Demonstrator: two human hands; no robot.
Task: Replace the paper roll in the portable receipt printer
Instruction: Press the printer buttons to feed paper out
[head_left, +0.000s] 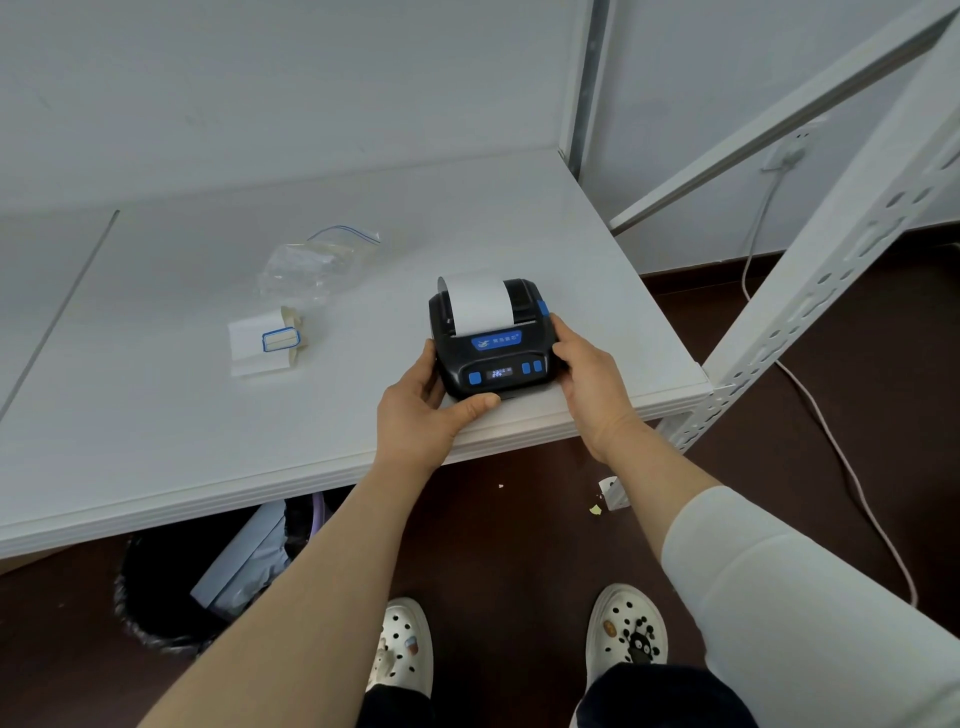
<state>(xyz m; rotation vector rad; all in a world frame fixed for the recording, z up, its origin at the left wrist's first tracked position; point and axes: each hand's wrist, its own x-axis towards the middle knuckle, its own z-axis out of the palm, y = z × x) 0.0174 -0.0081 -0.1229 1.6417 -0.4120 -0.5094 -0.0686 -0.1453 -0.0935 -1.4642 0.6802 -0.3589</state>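
The black printer (493, 343) sits near the tabletop's (156, 415) near right edge, clasped between both hands: left hand (423, 405) gripping its near-left corner, right hand (589, 374) its right side. Paper (480, 304) curls from its far slot.

White worktop (156, 415) carries the black printer (493, 358) near its front edge, plus a label roll (267, 340) and plastic bag (317, 265).

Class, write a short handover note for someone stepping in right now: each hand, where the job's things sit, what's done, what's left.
Left hand: grips the printer's front-left corner.
Right hand: holds its right side.
Printer: near the table front edge, display lit.
Done: paper strip feeds out of the top.
Left: check the cover is latched, tear off the strip; label sheets and plastic bag lie further left.
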